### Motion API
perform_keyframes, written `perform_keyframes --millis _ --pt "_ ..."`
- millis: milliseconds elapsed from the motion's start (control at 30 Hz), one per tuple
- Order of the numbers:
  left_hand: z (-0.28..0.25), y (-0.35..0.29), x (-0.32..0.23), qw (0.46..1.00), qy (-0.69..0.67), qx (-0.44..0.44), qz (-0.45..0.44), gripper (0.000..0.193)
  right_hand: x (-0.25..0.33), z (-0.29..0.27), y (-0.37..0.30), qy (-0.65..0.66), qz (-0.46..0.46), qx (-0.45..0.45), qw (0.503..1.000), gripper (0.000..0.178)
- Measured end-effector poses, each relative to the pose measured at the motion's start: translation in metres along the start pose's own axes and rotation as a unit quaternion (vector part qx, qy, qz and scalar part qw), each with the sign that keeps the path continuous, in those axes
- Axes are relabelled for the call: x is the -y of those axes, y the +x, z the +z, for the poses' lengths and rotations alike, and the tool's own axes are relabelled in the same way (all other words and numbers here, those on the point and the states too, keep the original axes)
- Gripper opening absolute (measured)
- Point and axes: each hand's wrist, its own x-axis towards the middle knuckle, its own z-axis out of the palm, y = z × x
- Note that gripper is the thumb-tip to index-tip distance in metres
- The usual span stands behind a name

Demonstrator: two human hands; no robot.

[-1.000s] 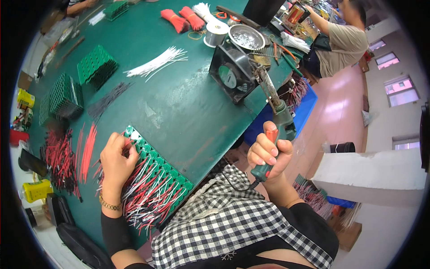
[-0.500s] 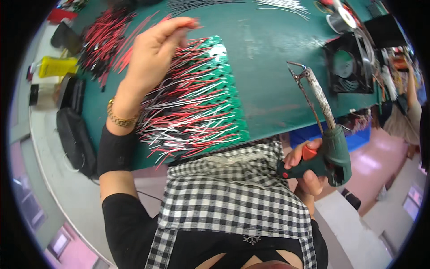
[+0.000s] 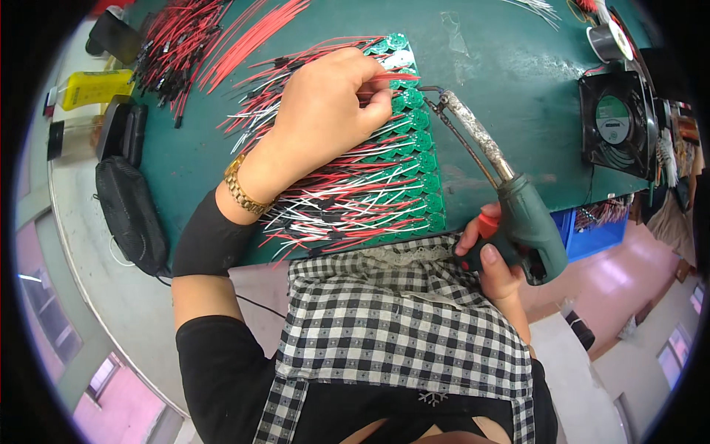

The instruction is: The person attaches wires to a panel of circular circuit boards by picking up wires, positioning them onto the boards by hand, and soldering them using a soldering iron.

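My left hand (image 3: 333,100) is closed in a pinch on a few red wires (image 3: 397,77), their ends over the upper part of a green circuit board panel (image 3: 435,185). Rows of red, white and black wires (image 3: 340,196) spread leftward from the panel's small round boards. My right hand (image 3: 492,255) grips a green soldering gun (image 3: 529,214) with a red trigger. The gun's thin bent tip reaches the panel's right edge, close to the pinched wires; whether it touches them I cannot tell.
Loose red wires (image 3: 255,41) and a bundle with black connectors (image 3: 174,66) lie at the far left. A yellow bottle (image 3: 96,90) and a black pouch (image 3: 129,207) sit along the left side. On the right stand a black fan (image 3: 617,122) and a solder spool (image 3: 611,42); below is a blue bin (image 3: 599,237).
My left hand has come down and right from above the panel to its boards, carrying the red wires. My right hand has swung the soldering gun's tip left to the panel's edge.
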Motion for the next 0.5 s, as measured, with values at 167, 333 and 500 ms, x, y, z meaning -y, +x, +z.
perform_keyframes --millis 167,333,500 --pt "0.004 0.003 -0.002 0.998 -0.049 -0.015 -0.029 0.008 0.001 0.004 -0.004 -0.072 0.033 -0.028 0.996 0.065" --pt "0.009 0.002 0.002 0.999 -0.036 0.003 0.001 0.009 0.014 0.006 -0.006 -0.187 -0.010 -0.016 0.982 0.042" --pt "0.009 -0.004 0.004 1.000 0.006 0.006 0.012 0.009 0.019 0.013 -0.006 -0.244 0.059 -0.020 0.968 0.062"
